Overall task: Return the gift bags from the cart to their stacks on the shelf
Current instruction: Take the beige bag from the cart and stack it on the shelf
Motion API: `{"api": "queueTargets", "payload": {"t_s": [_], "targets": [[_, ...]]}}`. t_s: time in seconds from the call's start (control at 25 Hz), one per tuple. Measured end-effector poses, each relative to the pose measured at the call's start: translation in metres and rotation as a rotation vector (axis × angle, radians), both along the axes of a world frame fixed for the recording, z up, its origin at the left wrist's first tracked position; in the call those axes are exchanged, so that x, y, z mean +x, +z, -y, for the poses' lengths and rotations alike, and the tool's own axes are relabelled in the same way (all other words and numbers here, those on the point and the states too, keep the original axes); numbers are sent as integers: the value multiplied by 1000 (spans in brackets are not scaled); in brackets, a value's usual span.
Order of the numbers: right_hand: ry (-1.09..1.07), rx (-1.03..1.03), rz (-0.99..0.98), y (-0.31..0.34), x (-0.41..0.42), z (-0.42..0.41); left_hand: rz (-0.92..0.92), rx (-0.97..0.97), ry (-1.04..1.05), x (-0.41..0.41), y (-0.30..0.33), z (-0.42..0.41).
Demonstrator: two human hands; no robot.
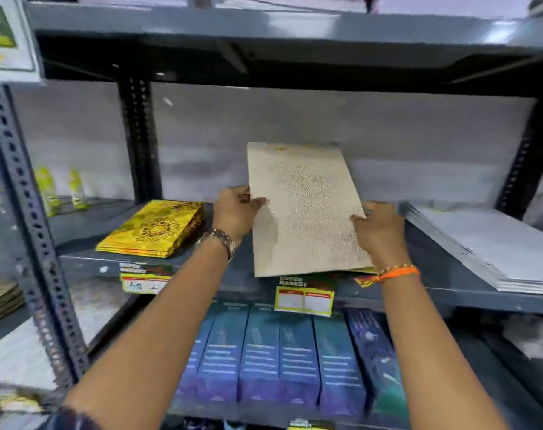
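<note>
Cream, flat paper gift bag (307, 209) embossed with a fine lattice pattern sits tilted above the grey metal shelf (434, 274), gripped along its edges between the left hand (236, 212) and right hand (379, 231), beside a glossy yellow stack of mandala-printed bags (154, 228).
</note>
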State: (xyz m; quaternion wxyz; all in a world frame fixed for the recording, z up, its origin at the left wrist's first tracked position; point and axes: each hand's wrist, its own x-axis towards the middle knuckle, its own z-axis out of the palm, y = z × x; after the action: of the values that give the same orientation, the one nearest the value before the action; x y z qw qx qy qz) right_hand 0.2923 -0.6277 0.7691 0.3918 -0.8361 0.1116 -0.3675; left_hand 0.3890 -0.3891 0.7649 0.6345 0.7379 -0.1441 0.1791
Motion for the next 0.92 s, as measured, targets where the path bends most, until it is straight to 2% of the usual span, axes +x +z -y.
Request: {"api": "queueTargets", "payload": {"t_s": [0.12, 0.24, 0.44, 0.72, 0.92], "targets": [[-50, -15, -154, -7, 27, 23, -89, 178, -40, 30, 3, 33], [-88, -46, -239, -11, 35, 27, -113, 385, 21, 50, -6, 51], [-115, -72, -318, -13, 33, 23, -227, 467, 2, 62, -16, 57], [-120, -169, -369, -11, 26, 23, -249, 575, -3, 52, -23, 63], [-88, -169, -384, -5, 16, 18, -204, 515, 7, 37, -18, 61]]}}
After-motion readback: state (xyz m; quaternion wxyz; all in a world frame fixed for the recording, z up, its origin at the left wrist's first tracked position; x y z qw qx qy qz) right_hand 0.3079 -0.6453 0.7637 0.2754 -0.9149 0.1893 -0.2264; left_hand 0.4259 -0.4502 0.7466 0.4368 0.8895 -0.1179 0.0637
